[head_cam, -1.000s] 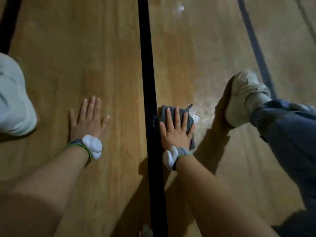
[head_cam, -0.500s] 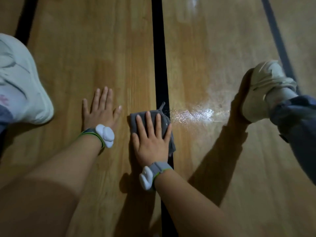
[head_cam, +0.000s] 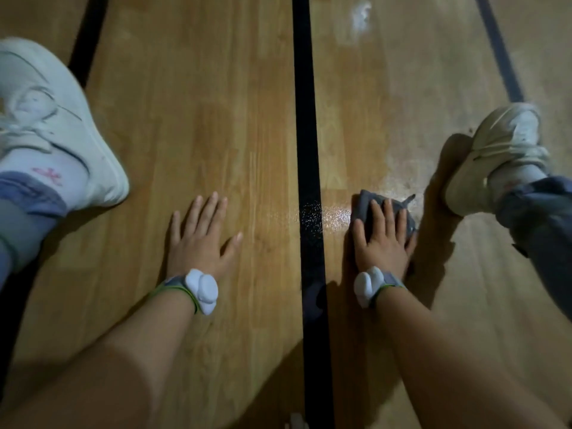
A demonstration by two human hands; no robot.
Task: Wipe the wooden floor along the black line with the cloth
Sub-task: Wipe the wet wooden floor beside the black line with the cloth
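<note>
A black line [head_cam: 305, 119] runs straight up the middle of the wooden floor [head_cam: 201, 119]. My right hand [head_cam: 382, 239] presses flat, fingers straight, on a small grey cloth [head_cam: 365, 202] lying on the floor to the right of the line. A wet, shiny streak [head_cam: 309, 215] crosses the line just left of the cloth. My left hand [head_cam: 202, 236] rests flat on the floor left of the line, fingers spread. Both wrists carry white bands.
A white sneaker [head_cam: 52, 128] stands on the floor at the far left, and another pale sneaker [head_cam: 501, 156] with a blue trouser leg lies close to the right of the cloth. A second dark line [head_cam: 498, 48] runs at the upper right. A white smudge [head_cam: 359, 13] marks the floor ahead.
My right hand has slid the cloth from on the black line to the right of it, leaving a wet streak across the line. My left hand stays flat on the floor.
</note>
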